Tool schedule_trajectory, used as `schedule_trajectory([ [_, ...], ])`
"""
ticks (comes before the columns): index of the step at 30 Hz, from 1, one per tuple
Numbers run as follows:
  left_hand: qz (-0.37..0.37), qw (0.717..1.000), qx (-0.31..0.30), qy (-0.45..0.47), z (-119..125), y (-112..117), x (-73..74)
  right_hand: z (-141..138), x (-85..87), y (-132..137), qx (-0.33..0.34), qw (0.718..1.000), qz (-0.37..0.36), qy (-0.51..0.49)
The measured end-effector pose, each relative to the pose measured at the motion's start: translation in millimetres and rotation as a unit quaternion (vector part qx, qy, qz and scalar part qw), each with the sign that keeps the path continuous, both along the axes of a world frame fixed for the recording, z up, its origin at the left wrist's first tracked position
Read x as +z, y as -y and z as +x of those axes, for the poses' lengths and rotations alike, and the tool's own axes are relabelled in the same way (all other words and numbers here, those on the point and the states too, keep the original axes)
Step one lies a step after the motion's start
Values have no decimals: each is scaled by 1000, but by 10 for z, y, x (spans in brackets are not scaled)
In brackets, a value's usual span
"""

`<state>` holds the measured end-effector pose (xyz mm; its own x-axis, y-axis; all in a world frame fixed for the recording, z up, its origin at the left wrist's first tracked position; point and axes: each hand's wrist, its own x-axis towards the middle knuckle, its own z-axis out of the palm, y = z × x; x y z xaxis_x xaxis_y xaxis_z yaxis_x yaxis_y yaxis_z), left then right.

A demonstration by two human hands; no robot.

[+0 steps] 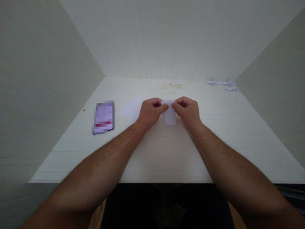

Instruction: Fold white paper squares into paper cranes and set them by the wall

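Observation:
A small folded piece of white paper (pixel 170 116) is held upright above the middle of the white desk (pixel 164 152). My left hand (pixel 151 112) pinches its upper left corner, thumb on the near face. On the opposite corner, my right hand (pixel 188 109) grips the paper the same way. The fingers behind the paper are partly hidden. Beside my left hand lie loose white paper sheets (pixel 130 108), partly covered by that hand.
A blurred-out flat device, perhaps a phone (pixel 104 117), lies at the left. Several folded paper figures (pixel 228 83) with pointed tips stand at the back right. A beige stain (pixel 171 86) marks the desk near the back wall (pixel 162 41). Panels rise on both sides.

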<state>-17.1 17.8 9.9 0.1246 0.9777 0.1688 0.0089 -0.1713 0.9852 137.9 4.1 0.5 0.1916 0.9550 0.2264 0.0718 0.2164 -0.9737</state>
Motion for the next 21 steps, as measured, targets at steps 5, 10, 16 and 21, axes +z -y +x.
schedule_trajectory([
  [5, 2, 999, -17, -37, -8, -15, -31, 10, -5, -12, 3, 1000, 15, 10],
  [10, -2, 1000, 13, -18, 1, -11, -31, -7, -16, -8, -2, 1000, 8, 21],
  [16, 25, 999, 33, -6, 22, -7, -23, -22, -7, 4, -16, 1000, 8, 20],
  [21, 27, 998, 52, 4, 47, -6, -29, -16, -15, -4, -32, 999, 6, 28],
])
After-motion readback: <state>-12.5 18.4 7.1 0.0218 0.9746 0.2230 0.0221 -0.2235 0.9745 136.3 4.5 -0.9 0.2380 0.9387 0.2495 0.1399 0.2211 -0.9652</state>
